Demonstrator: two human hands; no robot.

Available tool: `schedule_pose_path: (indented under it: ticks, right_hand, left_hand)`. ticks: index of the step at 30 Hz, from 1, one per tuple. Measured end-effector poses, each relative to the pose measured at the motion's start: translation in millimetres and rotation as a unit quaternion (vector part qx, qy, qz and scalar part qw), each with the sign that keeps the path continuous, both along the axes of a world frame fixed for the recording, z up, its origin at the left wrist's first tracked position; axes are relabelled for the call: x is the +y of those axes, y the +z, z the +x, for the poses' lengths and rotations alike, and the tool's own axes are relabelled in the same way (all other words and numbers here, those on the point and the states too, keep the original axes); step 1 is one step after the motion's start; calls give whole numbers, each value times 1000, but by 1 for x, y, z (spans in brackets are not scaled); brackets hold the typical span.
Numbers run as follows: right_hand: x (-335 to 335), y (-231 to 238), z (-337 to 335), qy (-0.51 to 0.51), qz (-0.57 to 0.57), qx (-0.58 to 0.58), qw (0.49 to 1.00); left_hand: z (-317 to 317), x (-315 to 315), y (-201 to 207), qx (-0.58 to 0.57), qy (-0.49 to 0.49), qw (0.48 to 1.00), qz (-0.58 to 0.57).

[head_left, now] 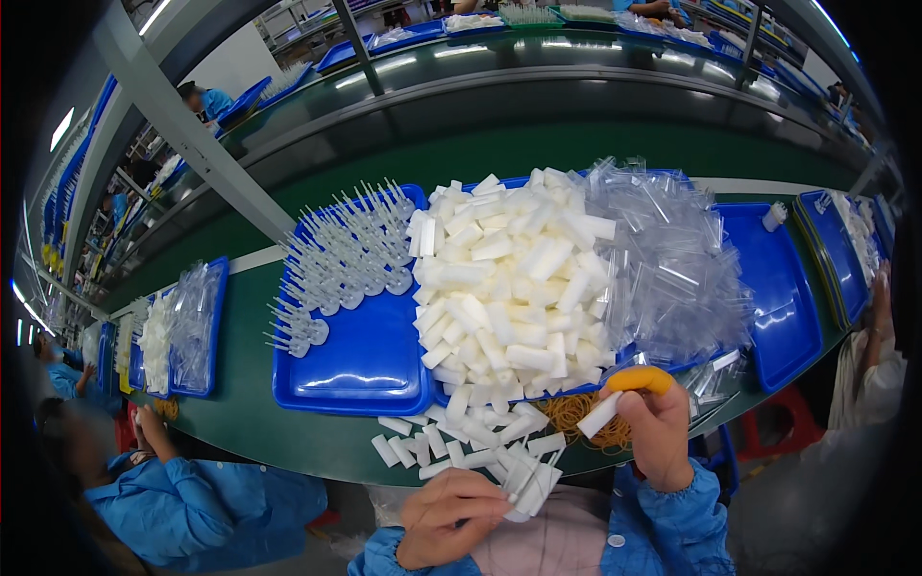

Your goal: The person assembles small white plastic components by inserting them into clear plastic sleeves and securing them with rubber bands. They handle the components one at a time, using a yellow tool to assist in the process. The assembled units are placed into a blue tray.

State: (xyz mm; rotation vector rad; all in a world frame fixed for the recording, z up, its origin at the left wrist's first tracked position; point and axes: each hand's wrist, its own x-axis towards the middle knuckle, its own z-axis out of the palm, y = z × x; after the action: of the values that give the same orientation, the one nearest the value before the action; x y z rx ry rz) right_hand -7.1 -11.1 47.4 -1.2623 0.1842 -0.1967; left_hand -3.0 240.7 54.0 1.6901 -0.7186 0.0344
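Observation:
At the lower middle, my left hand (451,518) is closed on a translucent white plastic piece with thin rods (531,483), held at the table's front edge. To its right, my right hand (658,432) pinches a short white foam cylinder (600,415) between thumb and index finger; an orange finger cot (642,379) covers that finger. Loose white foam cylinders (403,451) lie on the green table just beyond my left hand. Beside my right hand is a heap of tan rubber bands (567,415). A large pile of the same foam cylinders (514,288) rises behind both hands.
Left of the pile, a blue tray (351,384) carries translucent stemmed discs (351,250). Clear plastic sleeves (672,269) are heaped right of it, beside another blue tray (788,326) with a small white roll (774,217). A co-worker in blue (202,509) sits at left; another person's arm (879,317) shows at right.

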Motion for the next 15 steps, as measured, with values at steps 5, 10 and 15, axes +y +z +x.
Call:
schedule_pose_path:
  ticks: [5,10,15]
  right_hand:
    - [6,4,-1,44,74,32,996]
    - [3,0,1,78,119,47,989]
    - [2,-3,-2,73,95,51,991]
  left_hand:
    - [-4,-16,11,-49,-22,998,41]
    - [-3,-15,15,-73,-47,993,74]
    - [4,-13,23,-83,-97,989,76]
